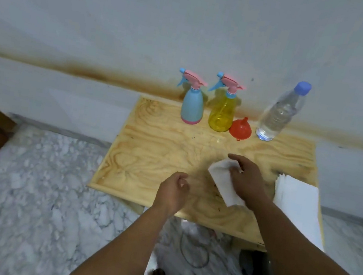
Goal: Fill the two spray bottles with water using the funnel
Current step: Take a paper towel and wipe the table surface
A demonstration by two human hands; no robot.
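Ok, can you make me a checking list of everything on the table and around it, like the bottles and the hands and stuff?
Surface: wooden table, pale plywood top, set against the wall.
Job's things: blue spray bottle and yellow spray bottle upright at the back, spray heads on; red funnel lying wide end down beside the yellow one; water bottle capped, partly full.
Clutter: stack of white paper napkins at the table's right edge.
Grips: right hand holds a white napkin on the tabletop; left hand loosely curled, holding nothing.
Cables: a thin wire loop on the floor under the table.
Surroundings: marble floor, stained wall.
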